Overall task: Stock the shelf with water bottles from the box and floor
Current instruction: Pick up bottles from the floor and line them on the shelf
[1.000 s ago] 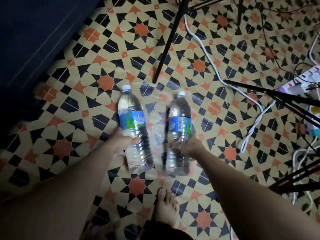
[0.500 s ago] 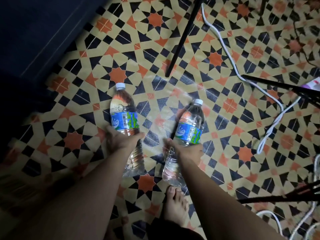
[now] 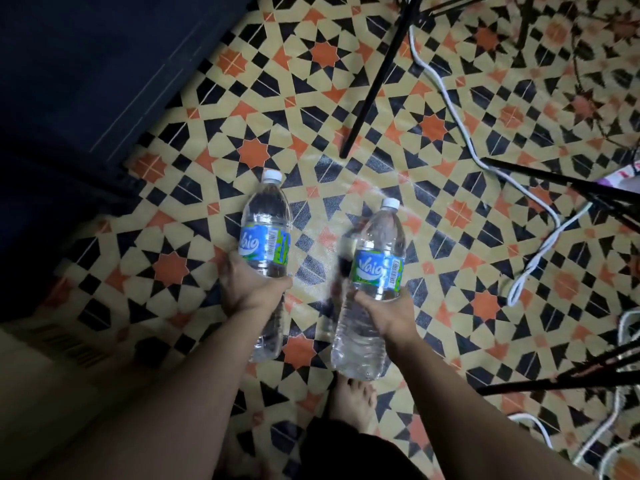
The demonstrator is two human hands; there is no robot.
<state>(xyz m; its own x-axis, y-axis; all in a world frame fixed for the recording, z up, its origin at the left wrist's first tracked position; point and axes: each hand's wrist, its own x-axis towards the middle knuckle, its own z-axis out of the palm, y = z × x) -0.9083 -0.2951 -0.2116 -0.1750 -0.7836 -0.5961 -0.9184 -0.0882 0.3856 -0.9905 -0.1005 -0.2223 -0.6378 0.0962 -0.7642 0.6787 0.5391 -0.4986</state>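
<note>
Two clear water bottles with blue and green labels are held over the patterned tile floor (image 3: 450,161), caps pointing to the far side. The left water bottle (image 3: 265,233) is gripped around its middle, just below the label, by the left hand (image 3: 251,291), whose fingers are wrapped round it. The right water bottle (image 3: 375,258) is clasped in the same way by the right hand (image 3: 389,315), a little nearer. The two bottles are kept apart. A bare foot (image 3: 353,396) is seen near the base of the right bottle. A black stand leg (image 3: 377,77) and a white cable (image 3: 533,199) are found on the far right, and dark blue furniture (image 3: 69,81) at the far left.
</note>
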